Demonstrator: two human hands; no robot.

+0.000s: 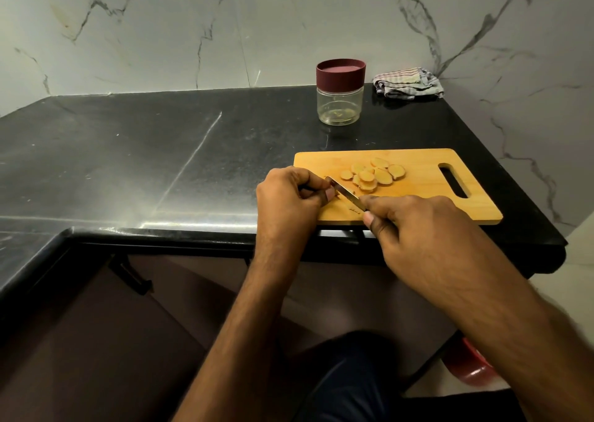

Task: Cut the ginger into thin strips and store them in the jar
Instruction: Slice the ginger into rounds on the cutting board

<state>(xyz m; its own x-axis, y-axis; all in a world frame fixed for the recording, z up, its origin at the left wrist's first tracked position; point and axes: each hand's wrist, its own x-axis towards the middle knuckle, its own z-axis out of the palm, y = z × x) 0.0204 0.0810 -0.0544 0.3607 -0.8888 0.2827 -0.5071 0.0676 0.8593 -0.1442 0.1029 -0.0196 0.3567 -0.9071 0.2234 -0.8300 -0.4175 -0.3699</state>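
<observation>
Several round ginger slices (pixel 374 174) lie piled on a wooden cutting board (pixel 424 180) near the counter's right end. My right hand (pixel 427 229) grips a knife (pixel 345 193), its blade slanting down onto the board's left part. My left hand (pixel 289 200) has its fingers curled at the blade's tip, pinching something small against the board; that piece is mostly hidden. A clear plastic jar (pixel 339 103) with a maroon lid (pixel 340 73) on it stands upright behind the board.
The black stone counter (pixel 144 158) stretches left and wraps round at the near left corner. A folded checked cloth (pixel 406 82) lies by the marble wall at the back right. The board sits close to the counter's front edge. A red object (pixel 466 367) is on the floor.
</observation>
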